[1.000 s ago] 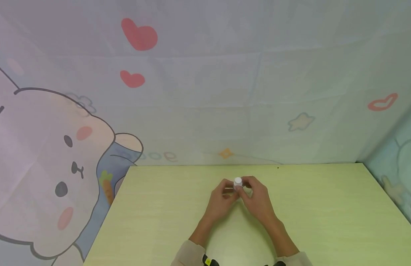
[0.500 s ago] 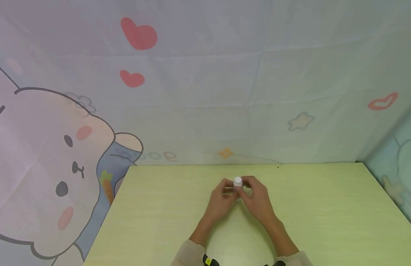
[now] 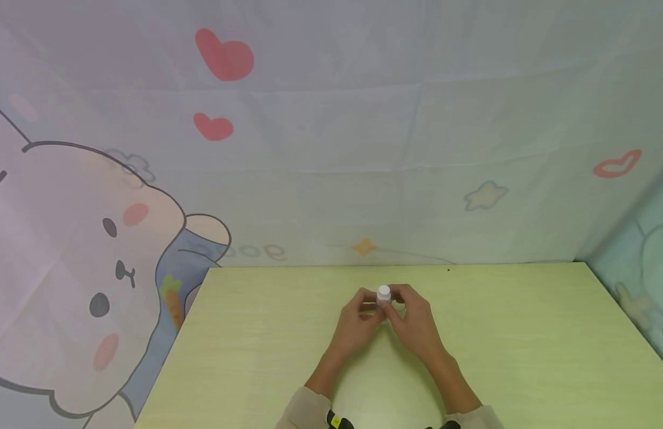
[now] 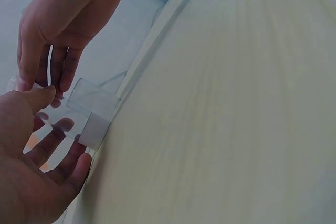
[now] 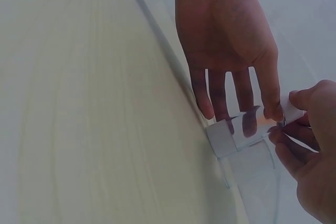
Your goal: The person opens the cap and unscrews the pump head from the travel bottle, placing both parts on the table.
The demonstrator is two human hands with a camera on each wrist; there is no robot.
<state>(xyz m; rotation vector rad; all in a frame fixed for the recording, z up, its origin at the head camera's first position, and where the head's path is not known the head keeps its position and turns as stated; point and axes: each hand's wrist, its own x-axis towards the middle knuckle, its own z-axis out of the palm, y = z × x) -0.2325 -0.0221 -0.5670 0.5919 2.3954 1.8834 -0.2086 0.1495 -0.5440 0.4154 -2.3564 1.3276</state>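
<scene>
A small bottle [image 3: 383,297] with a white cap stands upright between both hands near the table's far side. Its body looks clear with a white lower part [image 5: 222,139] in the right wrist view. My left hand [image 3: 355,326] holds the body from the left, thumb and fingers curled around it. From the right, my right hand [image 3: 417,322] pinches the bottle high up, its thumb just under the cap [image 3: 383,291]. To the right of the bottle, a clear cup-like container [image 4: 93,98] sits on the table beside it, partly hidden in the head view.
The pale wooden table [image 3: 256,345] reaches a printed cloth backdrop [image 3: 331,179] at its far edge. Another cloth [image 3: 642,268] hangs along the right side. A tiny dark speck [image 3: 448,270] lies near the far edge.
</scene>
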